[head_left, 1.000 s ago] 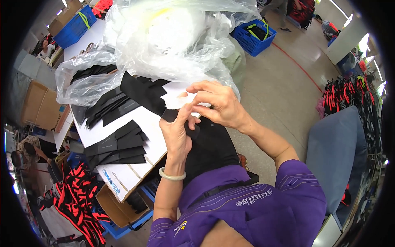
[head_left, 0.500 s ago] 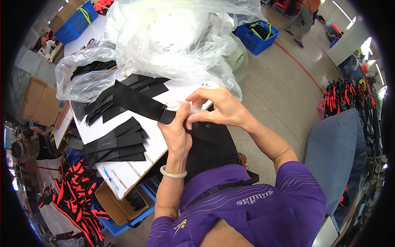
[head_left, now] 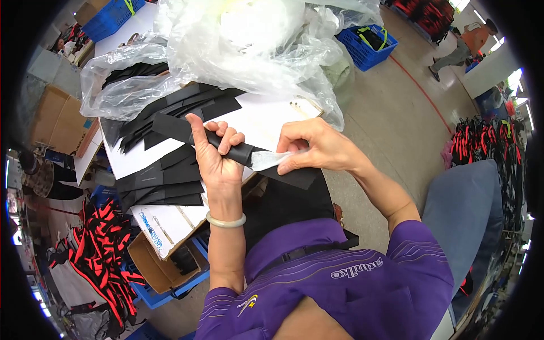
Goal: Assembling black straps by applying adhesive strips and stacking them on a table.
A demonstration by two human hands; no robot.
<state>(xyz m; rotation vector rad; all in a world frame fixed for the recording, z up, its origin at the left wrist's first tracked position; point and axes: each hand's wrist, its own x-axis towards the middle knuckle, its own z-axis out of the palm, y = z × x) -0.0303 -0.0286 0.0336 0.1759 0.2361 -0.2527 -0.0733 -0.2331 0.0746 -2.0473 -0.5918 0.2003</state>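
Your left hand (head_left: 218, 161): fingers curled around one long black fabric strip (head_left: 242, 154), above the right edge of the white-topped table (head_left: 263, 113). Your right hand (head_left: 317, 148): pinching a thin whitish sheet (head_left: 265, 161) beside that edge. On the table: overlapping flat black fabric pieces (head_left: 161, 177); at its far end, bulging clear plastic (head_left: 272, 73).
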